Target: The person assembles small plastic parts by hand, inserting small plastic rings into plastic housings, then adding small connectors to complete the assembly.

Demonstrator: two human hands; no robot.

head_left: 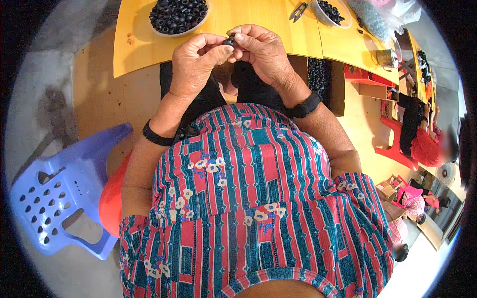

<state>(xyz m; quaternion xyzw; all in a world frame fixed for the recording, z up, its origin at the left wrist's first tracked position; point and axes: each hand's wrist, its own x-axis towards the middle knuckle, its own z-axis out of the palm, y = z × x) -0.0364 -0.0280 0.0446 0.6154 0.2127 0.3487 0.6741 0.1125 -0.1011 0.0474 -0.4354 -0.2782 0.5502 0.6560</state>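
Two-handed fingertip work on one small part looks to be the step in hand. The small black piece sits right of the big bowl and a little nearer the wearer, held up at the bench edge. The left hand pinches it between thumb and forefinger; the right hand pinches at its right side — whether a second bit is caught there, I cannot tell. The next move probably calls for a steady left grip while the right fingertips press, turn or pull.

The bench's near edge runs just on the wearer's side of the bowl, so a dropped piece could miss the wood and fall to the lap. Room for moving lies to the bowl's right, up to the snips — with the smaller tub beyond them — and also to the bowl's left.
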